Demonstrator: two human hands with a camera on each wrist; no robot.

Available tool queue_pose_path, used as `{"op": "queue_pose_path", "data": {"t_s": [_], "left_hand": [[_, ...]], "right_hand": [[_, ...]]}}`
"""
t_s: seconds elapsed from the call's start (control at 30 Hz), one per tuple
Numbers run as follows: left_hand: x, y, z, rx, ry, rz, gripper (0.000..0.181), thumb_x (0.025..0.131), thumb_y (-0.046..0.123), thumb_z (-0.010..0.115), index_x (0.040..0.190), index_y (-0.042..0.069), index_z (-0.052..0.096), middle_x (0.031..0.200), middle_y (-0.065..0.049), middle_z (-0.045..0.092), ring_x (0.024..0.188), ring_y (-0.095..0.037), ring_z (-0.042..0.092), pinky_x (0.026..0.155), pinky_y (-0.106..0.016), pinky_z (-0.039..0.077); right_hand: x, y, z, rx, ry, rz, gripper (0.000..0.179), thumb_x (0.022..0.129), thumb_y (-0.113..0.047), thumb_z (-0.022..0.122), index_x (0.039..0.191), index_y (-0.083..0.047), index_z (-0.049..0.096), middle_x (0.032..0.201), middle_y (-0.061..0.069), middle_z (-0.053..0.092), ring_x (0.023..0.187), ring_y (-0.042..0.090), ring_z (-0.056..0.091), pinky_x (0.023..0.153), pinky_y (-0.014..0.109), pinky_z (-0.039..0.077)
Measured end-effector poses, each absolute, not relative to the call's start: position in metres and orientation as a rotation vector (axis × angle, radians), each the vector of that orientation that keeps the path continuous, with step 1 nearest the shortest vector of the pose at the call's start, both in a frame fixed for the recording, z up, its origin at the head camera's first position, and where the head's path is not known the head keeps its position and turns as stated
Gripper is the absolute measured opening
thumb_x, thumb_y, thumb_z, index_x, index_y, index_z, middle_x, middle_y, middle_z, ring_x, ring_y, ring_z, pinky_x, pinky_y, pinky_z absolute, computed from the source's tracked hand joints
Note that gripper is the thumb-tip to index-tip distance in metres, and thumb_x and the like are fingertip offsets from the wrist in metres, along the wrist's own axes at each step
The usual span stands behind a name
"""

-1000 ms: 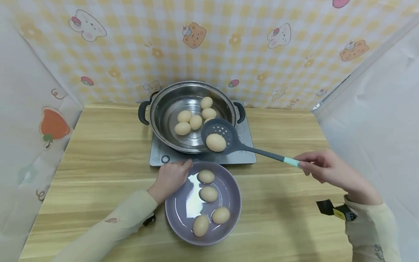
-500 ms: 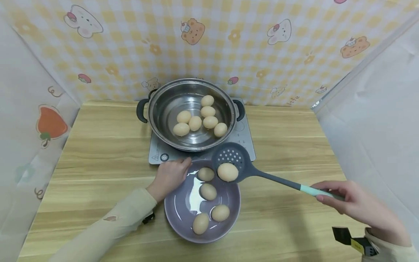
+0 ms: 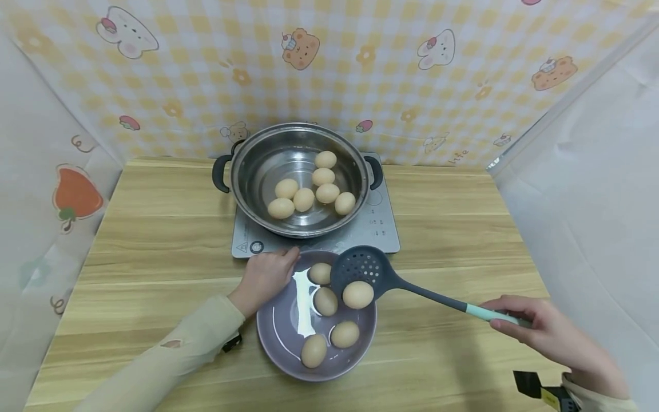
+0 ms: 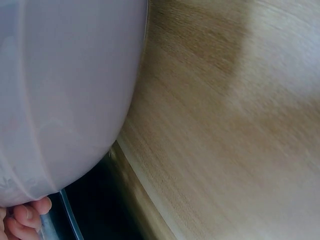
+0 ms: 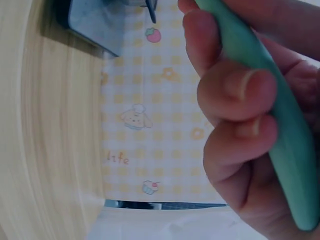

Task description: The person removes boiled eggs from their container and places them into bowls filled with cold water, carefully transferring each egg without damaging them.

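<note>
My right hand (image 3: 548,332) grips a grey skimmer by its mint-green handle (image 3: 486,312); the right wrist view shows the fingers curled around that handle (image 5: 250,55). The perforated skimmer head (image 3: 368,260) is over the right side of a purple plate (image 3: 273,349). One brown egg (image 3: 357,294) sits at the near edge of the head, tilted towards the plate. Several other eggs (image 3: 314,351) lie in the plate. My left hand (image 3: 265,280) holds the plate's far-left rim; in the left wrist view its fingertips (image 4: 40,205) curl at the edge of the plate (image 4: 75,100).
Behind the plate, a steel pot (image 3: 268,160) with black side handles and several eggs in it (image 3: 304,199) stands on a grey induction cooker (image 3: 381,229). A checked cloth (image 3: 350,86) hangs at the back of the wooden table (image 3: 448,223), white sheets on both sides.
The right hand has drawn the skimmer from the pot's near rim towards me, over the plate, with the egg carried on it. The left hand stays at the plate's rim.
</note>
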State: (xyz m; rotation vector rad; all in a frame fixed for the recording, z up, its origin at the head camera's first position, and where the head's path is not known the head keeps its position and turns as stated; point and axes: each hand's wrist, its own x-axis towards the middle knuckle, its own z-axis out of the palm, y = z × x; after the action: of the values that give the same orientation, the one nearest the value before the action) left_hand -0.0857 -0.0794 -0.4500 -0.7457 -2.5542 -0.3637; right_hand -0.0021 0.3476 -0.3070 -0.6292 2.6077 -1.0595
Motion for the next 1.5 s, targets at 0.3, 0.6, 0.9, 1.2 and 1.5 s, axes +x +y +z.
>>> {"op": "queue_pose_path", "data": {"t_s": [0.3,0.6,0.9,1.2,1.5], "left_hand": [[-0.086,-0.081,-0.451,-0.738,-2.538,-0.370,0.011,0.083,0.018,0.060,0.078,0.009,0.055,0.052,-0.002,0.052,0.036,-0.016,0.045,0.032,-0.028,0.028],[-0.086,-0.082,-0.451,-0.731,-2.532,-0.364,0.013,0.083,0.018,0.061,0.076,0.009,0.053,0.050,-0.002,0.051,0.035,-0.016,0.044,0.032,-0.028,0.028],[-0.087,-0.084,-0.451,-0.747,-2.543,-0.368,0.010,0.083,0.016,0.059,0.079,0.009,0.053,0.049,-0.001,0.049,0.035,-0.014,0.042,0.031,-0.027,0.028],[-0.086,-0.084,-0.449,-0.737,-2.556,-0.367,0.011,0.082,0.016,0.061,0.078,0.009,0.053,0.050,-0.001,0.048,0.035,-0.013,0.042,0.031,-0.027,0.028],[-0.085,-0.080,-0.451,-0.731,-2.526,-0.386,0.011,0.082,0.019,0.063,0.079,0.011,0.055,0.052,-0.002,0.051,0.036,-0.016,0.045,0.031,-0.029,0.029]], "right_hand": [[-0.004,0.343,-0.314,-0.636,2.704,-1.025,0.031,0.076,0.006,0.066,0.099,-0.015,0.066,0.067,-0.010,0.049,0.055,0.005,0.040,0.047,0.021,0.032],[-0.009,0.343,-0.316,-0.800,2.692,-1.101,0.040,0.069,0.015,0.066,0.099,-0.012,0.066,0.069,-0.010,0.052,0.059,0.003,0.042,0.050,0.022,0.031],[-0.015,0.344,-0.313,-0.895,2.656,-1.121,0.045,0.066,0.019,0.066,0.102,-0.008,0.065,0.069,-0.007,0.050,0.059,0.004,0.040,0.050,0.020,0.032],[-0.030,0.335,-0.304,-0.778,2.458,-1.197,0.037,0.081,0.016,0.052,0.110,-0.005,0.061,0.062,-0.001,0.040,0.045,0.009,0.034,0.040,0.021,0.032],[-0.056,0.286,-0.284,-0.775,2.616,-1.005,0.025,0.089,0.003,0.051,0.110,-0.009,0.055,0.067,-0.006,0.045,0.052,0.006,0.044,0.045,0.022,0.037]]}}
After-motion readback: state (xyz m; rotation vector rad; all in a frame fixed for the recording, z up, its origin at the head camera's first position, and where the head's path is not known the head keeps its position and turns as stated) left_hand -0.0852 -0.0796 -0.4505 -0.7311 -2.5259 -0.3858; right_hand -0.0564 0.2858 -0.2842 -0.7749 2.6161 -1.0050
